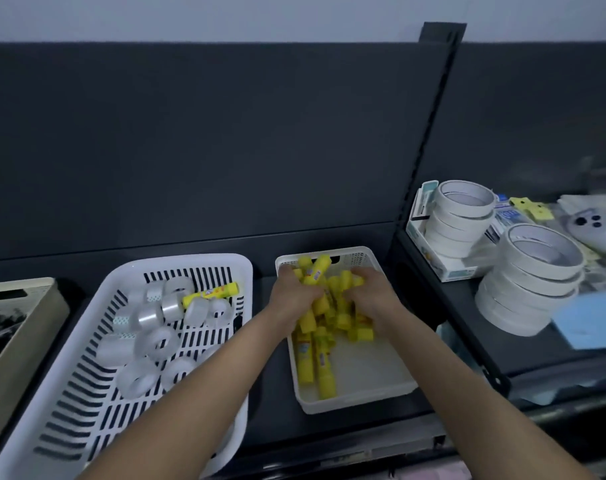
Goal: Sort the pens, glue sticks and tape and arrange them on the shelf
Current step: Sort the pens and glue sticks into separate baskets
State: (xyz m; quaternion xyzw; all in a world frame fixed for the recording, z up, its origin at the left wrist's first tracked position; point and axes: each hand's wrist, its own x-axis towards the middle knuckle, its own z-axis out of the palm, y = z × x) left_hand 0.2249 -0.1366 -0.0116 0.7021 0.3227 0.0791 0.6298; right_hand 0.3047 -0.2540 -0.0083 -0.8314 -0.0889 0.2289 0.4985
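A small white tray (355, 400) on the dark shelf holds a heap of yellow glue sticks (310, 362). Both hands are inside it. My left hand (293, 292) is closed around a bunch of glue sticks, some poking up past the fingers. My right hand (372, 294) grips another bunch beside it. To the left, a large slotted white basket (69, 417) holds several clear tape rolls (156, 341) and one stray yellow glue stick (210, 294) lying among them.
A beige box (28, 327) with dark contents sits at the far left. On the neighbouring shelf to the right stand two stacks of white tape rolls (526, 289), a blue sheet (592, 323), small packets and a bagged phone case. A dark back panel (225, 150) rises behind.
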